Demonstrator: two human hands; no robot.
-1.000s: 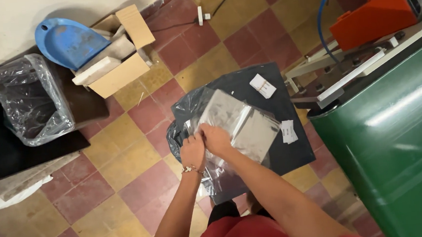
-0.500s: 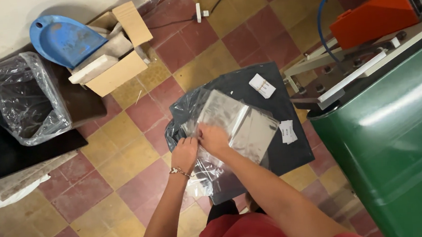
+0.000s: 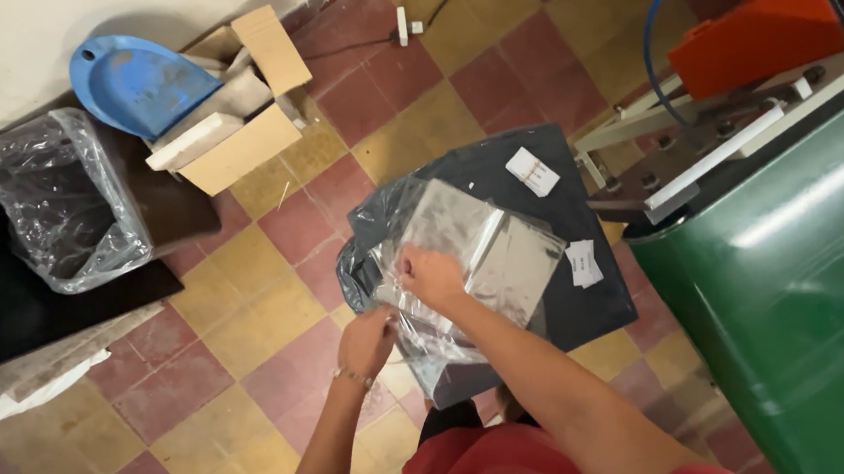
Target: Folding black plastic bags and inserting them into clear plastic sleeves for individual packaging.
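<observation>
Red-and-yellow tiled floor (image 3: 249, 331); green machine (image 3: 807, 277) at right, lined bin (image 3: 58, 205) upper left. Centre frame, I see left hand (image 3: 365, 340) and right hand (image 3: 432, 274) pinching clear plastic bags (image 3: 483, 252) on a dark board (image 3: 566, 286).

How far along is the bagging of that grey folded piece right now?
Done: the grey folded piece lies inside clear plastic on the dark board. In hand: the right hand presses on top while the left hand grips the plastic's near edge. Left: the plastic is crumpled and looks unsealed; two white tags lie loose beside it.
</observation>
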